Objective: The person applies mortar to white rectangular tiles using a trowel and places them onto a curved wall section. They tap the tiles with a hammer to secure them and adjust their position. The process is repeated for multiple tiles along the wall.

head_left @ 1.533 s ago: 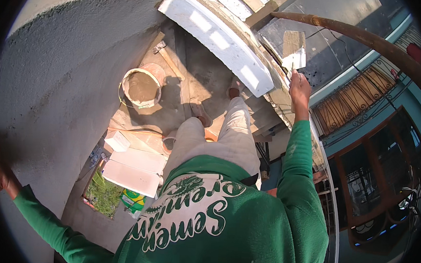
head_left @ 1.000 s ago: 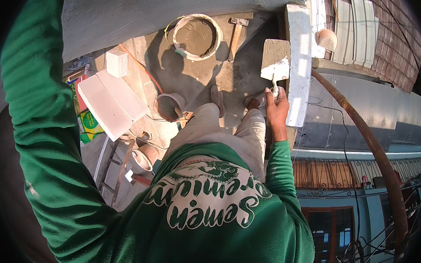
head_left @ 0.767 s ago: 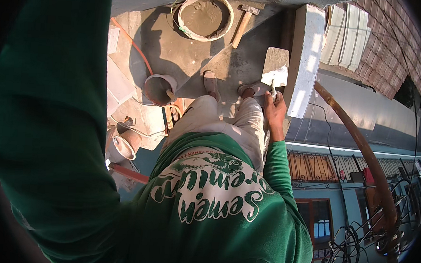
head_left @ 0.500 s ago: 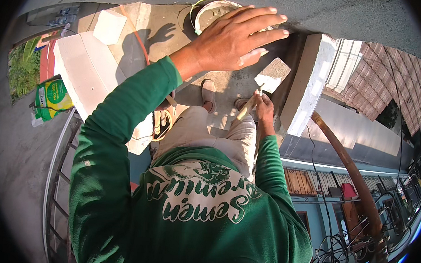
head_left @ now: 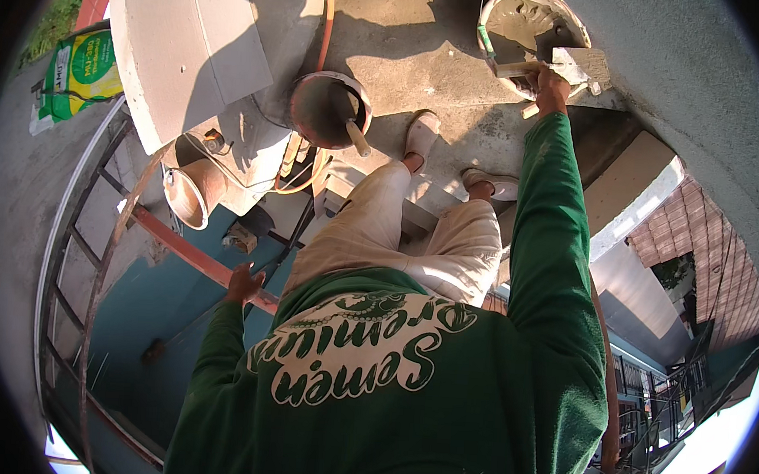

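At the upper right my right hand (head_left: 552,93) is closed on a trowel, its flat blade (head_left: 579,65) tilted over the rim of a bucket (head_left: 481,36). Grey wet mortar (head_left: 524,27) fills that bucket. Another piece of wood, like a handle (head_left: 516,69), crosses the rim beside my fingers; I cannot make out what it belongs to. Lower left, my left hand (head_left: 245,281) has its fingers apart and holds nothing. It is right by a reddish rail (head_left: 183,253); whether it touches it I cannot tell.
A second bucket (head_left: 304,128) with a wooden-handled tool (head_left: 358,137) stands left of my feet. Past it are pale blocks (head_left: 178,42), a tipped pail (head_left: 193,195), an orange hose (head_left: 327,21) and a metal railing (head_left: 67,300). A rough grey wall (head_left: 709,101) rises at right.
My right hand has carried the trowel from beside my knee up to the mortar bucket. My left hand has dropped from its raised place in front to the rail. The view has shifted left.
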### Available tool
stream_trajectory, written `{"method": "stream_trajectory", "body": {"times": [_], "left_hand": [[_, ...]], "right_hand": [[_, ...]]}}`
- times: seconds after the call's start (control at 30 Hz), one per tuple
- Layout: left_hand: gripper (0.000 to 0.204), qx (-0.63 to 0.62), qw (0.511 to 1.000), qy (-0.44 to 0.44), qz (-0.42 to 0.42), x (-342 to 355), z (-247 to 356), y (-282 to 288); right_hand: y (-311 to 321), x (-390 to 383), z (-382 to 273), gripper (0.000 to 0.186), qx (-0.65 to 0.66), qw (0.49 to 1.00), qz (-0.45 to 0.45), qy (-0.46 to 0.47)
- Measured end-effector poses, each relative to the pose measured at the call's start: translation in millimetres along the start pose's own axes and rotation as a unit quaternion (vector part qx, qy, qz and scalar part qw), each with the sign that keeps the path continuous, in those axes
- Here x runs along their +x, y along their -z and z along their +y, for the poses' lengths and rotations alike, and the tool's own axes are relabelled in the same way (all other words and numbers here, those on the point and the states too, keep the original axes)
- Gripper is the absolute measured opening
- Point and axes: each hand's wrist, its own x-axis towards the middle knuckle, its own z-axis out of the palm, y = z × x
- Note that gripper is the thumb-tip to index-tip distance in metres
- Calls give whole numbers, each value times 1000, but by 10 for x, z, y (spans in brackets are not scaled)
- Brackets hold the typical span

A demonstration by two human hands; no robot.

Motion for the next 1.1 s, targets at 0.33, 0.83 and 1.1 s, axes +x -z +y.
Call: {"method": "stream_trajectory", "body": {"times": [0.33,0.83,1.1], "left_hand": [[52,-249,947,-192,67,806,1534,425],[62,-257,941,-216,-47,1807,1261,-421],[56,-381,881,-270,-73,2821,1589,-839]], "right_hand": [[84,-1537,1016,46,-383,900,30,207],[784,-2813,2326,65,-487,866,-104,46],[1358,-2683,4150,56,-428,894,-29,131]]}}
